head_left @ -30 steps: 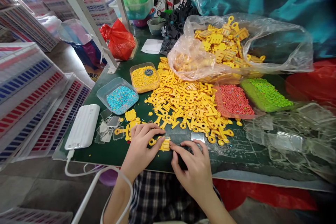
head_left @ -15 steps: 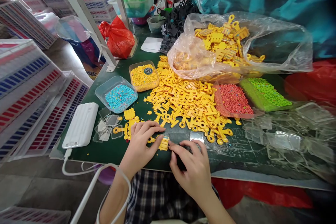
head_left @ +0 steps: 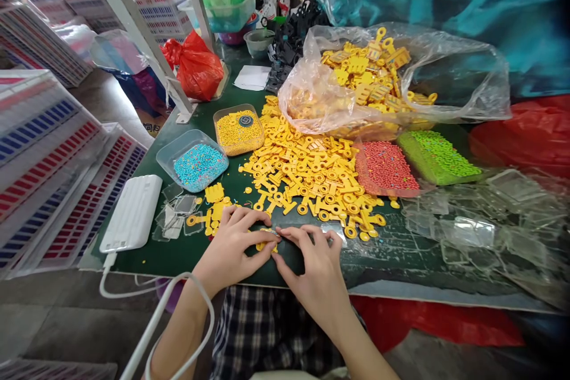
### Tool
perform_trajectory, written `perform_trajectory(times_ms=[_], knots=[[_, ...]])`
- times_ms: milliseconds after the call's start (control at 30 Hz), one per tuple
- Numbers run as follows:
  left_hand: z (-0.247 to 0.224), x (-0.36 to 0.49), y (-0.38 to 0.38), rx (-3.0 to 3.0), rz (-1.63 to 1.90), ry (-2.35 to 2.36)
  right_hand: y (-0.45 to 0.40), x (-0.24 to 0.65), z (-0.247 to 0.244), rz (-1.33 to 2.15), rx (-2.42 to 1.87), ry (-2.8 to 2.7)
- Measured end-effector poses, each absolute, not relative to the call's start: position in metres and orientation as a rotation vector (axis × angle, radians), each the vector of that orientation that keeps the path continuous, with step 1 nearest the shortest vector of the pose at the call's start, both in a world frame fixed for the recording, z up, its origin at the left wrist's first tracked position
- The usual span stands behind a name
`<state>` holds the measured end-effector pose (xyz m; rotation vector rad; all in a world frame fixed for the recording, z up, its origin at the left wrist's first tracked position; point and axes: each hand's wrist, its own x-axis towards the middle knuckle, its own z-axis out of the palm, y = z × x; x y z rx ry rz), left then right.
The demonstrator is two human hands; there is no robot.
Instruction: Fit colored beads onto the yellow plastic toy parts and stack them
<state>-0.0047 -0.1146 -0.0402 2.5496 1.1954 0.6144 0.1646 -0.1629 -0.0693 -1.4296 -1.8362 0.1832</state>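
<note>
Between my two hands, at the front of the green table, is a small yellow plastic piece [head_left: 266, 245], mostly covered by fingers. My left hand [head_left: 234, 246] is closed on its left side, thumb in front and fingers behind. From the right, my right hand [head_left: 314, 261] pinches at its edge, thumb and index finger close together. A thin clear edge seems to lie along the top of the piece, too small to make out. Just left of my left hand lie a few more yellow pieces [head_left: 214, 193] and several clear square plastic covers [head_left: 184, 205].
A large heap of yellow pieces [head_left: 307, 172] spreads behind my hands, below an open clear bag [head_left: 298, 98]. Trays of blue beads [head_left: 200, 165], yellow beads [head_left: 238, 130], red beads [head_left: 387, 166] and green beads [head_left: 445, 154] flank it. A white power bank [head_left: 131, 214] with cable lies left.
My right hand has moved left and closed in on the yellow piece, whose face is now mostly hidden. The camera view has shifted slightly.
</note>
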Motion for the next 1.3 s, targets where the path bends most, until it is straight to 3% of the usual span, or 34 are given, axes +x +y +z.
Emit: perform_trajectory(times_ms=[1300], knots=[[-0.035,-0.01,-0.115,2.772,0.605,1.157,-0.164,0.164,-0.071,0.116,-1.393,-1.88]])
